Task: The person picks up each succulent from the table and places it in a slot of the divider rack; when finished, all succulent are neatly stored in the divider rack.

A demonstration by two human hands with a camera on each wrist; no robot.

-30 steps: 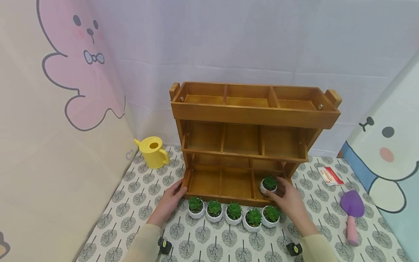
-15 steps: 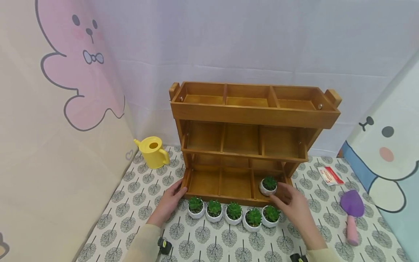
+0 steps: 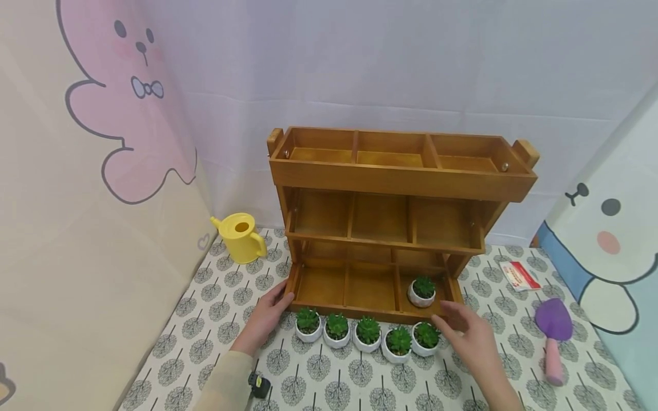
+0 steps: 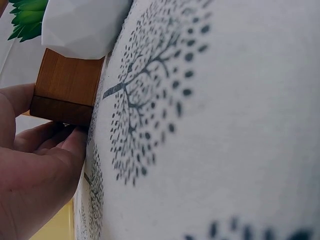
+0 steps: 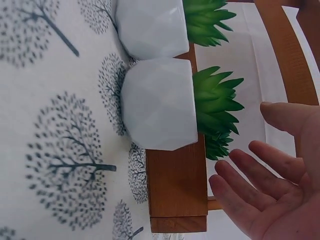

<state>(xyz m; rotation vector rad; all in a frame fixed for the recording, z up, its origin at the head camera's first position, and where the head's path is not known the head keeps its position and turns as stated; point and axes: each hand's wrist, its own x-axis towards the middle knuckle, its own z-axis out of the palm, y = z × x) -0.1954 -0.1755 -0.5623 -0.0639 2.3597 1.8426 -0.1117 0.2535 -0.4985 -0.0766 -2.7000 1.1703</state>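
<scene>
A three-tier wooden shelf (image 3: 403, 180) with divided trays stands at the back of the table. My left hand (image 3: 265, 318) holds the bottom tray's left front corner; in the left wrist view, fingertips and thumb lie on two sides of the wood. One potted succulent (image 3: 422, 291) sits in the bottom tray's right compartment. My right hand (image 3: 470, 335) is just in front of that compartment, fingers spread and holding nothing. Several white-potted succulents (image 3: 367, 332) line up before the tray. The nearest, at the right end (image 3: 426, 338), is close to my right fingertips; its pot (image 5: 159, 104) fills the right wrist view's middle.
A yellow watering can (image 3: 241, 238) stands left of the shelf. To the right lie a purple trowel (image 3: 553, 319) with a pink handle and a red-and-white packet (image 3: 520, 276). Printed cloth covers the table, with curtains behind and at both sides.
My right hand has let go of the potted succulent in the right compartment and drawn back toward the front right. The left hand stays at the tray's corner.
</scene>
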